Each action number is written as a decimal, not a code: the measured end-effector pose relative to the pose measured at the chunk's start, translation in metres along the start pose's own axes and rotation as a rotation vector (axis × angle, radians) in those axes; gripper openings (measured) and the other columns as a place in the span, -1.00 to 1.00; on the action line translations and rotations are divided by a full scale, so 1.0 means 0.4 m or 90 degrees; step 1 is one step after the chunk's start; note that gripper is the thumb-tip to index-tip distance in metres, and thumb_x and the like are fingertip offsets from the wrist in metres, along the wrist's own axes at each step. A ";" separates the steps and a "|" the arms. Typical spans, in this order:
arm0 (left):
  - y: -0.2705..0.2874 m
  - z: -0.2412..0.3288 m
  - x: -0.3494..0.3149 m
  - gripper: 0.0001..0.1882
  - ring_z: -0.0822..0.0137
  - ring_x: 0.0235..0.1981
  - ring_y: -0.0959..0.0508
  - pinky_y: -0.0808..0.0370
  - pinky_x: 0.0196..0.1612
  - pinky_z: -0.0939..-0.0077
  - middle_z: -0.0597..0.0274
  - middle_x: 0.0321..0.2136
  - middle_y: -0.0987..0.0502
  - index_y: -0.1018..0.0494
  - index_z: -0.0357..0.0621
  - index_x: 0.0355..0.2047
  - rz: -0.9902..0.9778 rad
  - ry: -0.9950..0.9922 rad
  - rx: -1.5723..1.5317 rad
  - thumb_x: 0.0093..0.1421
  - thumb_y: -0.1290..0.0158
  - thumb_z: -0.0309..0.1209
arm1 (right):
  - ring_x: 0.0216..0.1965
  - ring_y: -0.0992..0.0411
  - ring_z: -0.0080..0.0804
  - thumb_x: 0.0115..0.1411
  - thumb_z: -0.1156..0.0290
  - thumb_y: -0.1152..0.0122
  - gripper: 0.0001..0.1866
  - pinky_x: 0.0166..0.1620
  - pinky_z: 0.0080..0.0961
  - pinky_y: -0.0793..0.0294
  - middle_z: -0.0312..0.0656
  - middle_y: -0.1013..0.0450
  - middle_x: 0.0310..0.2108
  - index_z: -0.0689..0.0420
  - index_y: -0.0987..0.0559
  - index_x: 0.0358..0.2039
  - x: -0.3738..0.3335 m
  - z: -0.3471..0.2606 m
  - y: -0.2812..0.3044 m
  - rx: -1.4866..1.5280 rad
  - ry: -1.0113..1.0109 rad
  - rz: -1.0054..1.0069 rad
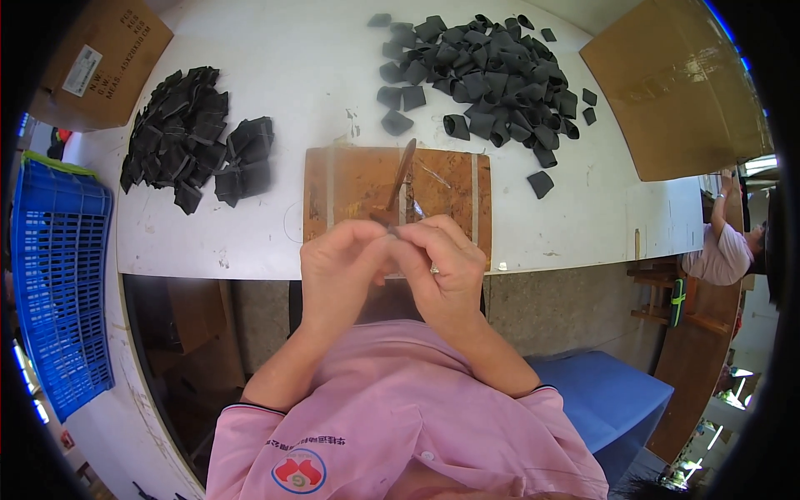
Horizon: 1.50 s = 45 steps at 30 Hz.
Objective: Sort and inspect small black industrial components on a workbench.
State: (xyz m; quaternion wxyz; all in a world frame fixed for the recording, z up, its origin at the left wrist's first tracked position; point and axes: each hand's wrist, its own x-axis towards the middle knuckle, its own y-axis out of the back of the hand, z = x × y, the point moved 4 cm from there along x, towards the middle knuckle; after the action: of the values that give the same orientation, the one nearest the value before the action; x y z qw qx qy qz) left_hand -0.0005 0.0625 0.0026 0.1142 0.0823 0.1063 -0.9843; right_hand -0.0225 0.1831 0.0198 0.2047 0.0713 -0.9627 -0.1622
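My left hand and my right hand meet over the near edge of a worn brown board. Thumbs and fingertips of both are pinched together around something small and dark, mostly hidden by the fingers. Just beyond the fingertips, a slim, curved brown stick-like piece rises over the board; whether it touches my fingers I cannot tell. At the far right of the table lies a heap of black tube-shaped pieces. Flatter black pieces are piled at the left, with a smaller stack beside them.
Cardboard boxes stand at the back left and back right of the white table. A blue plastic crate is at the far left. Below right sits a blue box-like seat. Another person is at the far right.
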 end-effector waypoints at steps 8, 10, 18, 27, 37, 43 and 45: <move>-0.001 -0.017 -0.001 -0.94 0.63 -0.71 -0.37 -0.29 -0.68 0.79 0.28 -0.62 -0.45 -0.35 -0.31 -0.43 0.187 -0.247 0.207 0.04 0.03 -0.63 | -0.57 -0.32 -0.24 -0.18 0.65 -0.11 -0.84 -0.53 -0.44 -0.33 -0.16 -0.28 -0.57 0.25 -0.45 -0.49 0.009 0.024 -0.026 -0.212 0.121 0.062; -0.003 -0.032 0.025 -0.90 0.66 -0.79 -0.25 -0.14 -0.76 0.80 0.25 -0.59 -0.43 -0.34 -0.30 -0.41 0.037 0.086 -0.272 0.02 0.03 -0.64 | -0.60 -0.31 -0.38 -0.14 0.66 -0.09 -0.86 -0.56 -0.50 -0.30 -0.19 -0.29 -0.59 0.24 -0.45 -0.48 0.009 0.060 -0.018 -0.119 0.019 0.080; 0.004 -0.033 0.012 -0.85 0.59 -0.63 -0.41 -0.30 -0.66 0.74 0.23 -0.52 -0.43 -0.31 -0.33 -0.36 0.088 -0.196 0.222 0.02 0.14 -0.72 | -0.65 -0.09 -0.75 0.06 0.47 -0.05 -0.92 -0.62 -0.81 -0.05 -0.39 -0.26 -0.63 0.21 -0.44 -0.48 -0.018 0.091 -0.049 0.815 -0.641 -0.124; -0.014 0.066 0.046 -0.78 0.65 -0.89 -0.17 -0.05 -0.85 0.78 -0.16 -0.29 -0.42 -0.27 -0.35 -0.24 -0.262 0.143 -0.643 0.06 0.20 -0.67 | -0.68 -0.05 -0.81 0.16 0.26 0.01 -0.76 -0.65 -0.80 -0.01 -0.49 -0.18 -0.68 0.12 -0.39 -0.56 0.122 -0.031 0.017 0.511 -0.377 -0.282; -0.026 0.118 0.113 -0.84 0.65 -0.86 -0.12 -0.04 -0.79 0.79 0.21 -0.53 -0.43 -0.33 -0.26 -0.25 -0.145 -0.034 -0.352 0.14 0.16 -0.55 | -0.66 -0.07 -0.76 0.16 0.24 -0.01 -0.72 -0.62 -0.80 -0.05 -0.46 -0.20 -0.68 0.13 -0.39 -0.59 0.204 0.013 -0.005 0.551 -0.307 -0.262; -0.046 0.143 0.103 -0.84 0.63 -0.85 -0.11 -0.06 -0.77 0.75 0.24 -0.59 -0.37 -0.32 -0.28 -0.28 -0.195 0.121 -0.623 0.11 0.12 -0.52 | -0.67 -0.11 -0.76 0.16 0.24 -0.01 -0.73 -0.61 -0.81 -0.10 -0.45 -0.23 -0.69 0.14 -0.41 -0.58 0.223 -0.016 0.001 0.554 -0.266 -0.297; -0.052 0.122 0.114 -0.84 0.62 -0.86 -0.10 -0.06 -0.78 0.72 0.22 -0.58 -0.38 -0.31 -0.29 -0.27 -0.201 0.142 -0.662 0.10 0.12 -0.54 | -0.67 -0.13 -0.76 0.16 0.26 0.00 -0.73 -0.60 -0.82 -0.12 -0.44 -0.24 -0.69 0.15 -0.41 -0.58 0.212 0.020 -0.011 0.562 -0.254 -0.310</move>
State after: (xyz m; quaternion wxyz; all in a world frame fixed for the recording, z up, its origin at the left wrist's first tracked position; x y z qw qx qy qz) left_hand -0.0560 0.0618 0.0451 -0.0213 0.1017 0.6009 -0.7925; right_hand -0.1023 0.1639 0.0431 -0.0749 0.3393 -0.9152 0.2044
